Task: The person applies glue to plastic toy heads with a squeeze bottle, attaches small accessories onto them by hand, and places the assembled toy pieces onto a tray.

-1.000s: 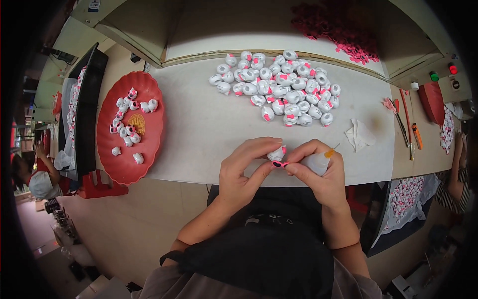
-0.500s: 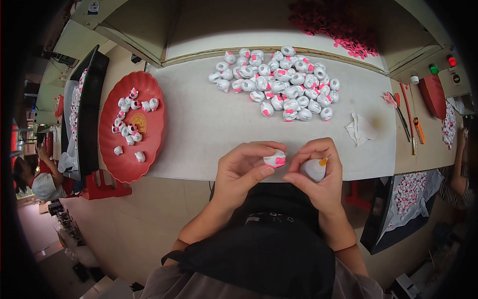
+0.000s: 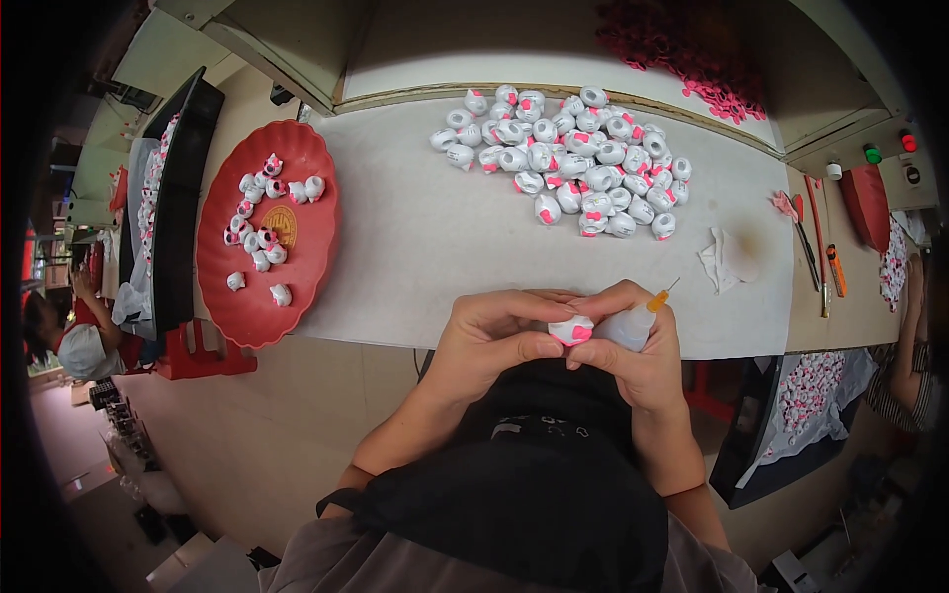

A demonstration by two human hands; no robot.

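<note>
Just below the middle of the frame, the person's left hand (image 3: 494,341) and right hand (image 3: 633,346) are meeting at the near edge of the white table (image 3: 415,227). Both are pinching one small white figurine with pink parts (image 3: 571,330) between their fingertips, and the right hand is also gripping one small squeeze bottle with an orange nozzle (image 3: 638,321), its tip pointing up and to the right. At the upper middle, one heap of matching white and pink figurines (image 3: 568,163) is lying on the table, roughly forty, too crowded to count exactly. On the left, one red scalloped tray (image 3: 222,296) is holding about fourteen more figurines (image 3: 265,222), loosely scattered. One crumpled white cloth (image 3: 720,259) is lying right of centre. One pile of small pink pieces (image 3: 692,49) is sitting at the upper right, too many to count. Two slim hand tools (image 3: 820,252) are resting at the right edge.
</note>
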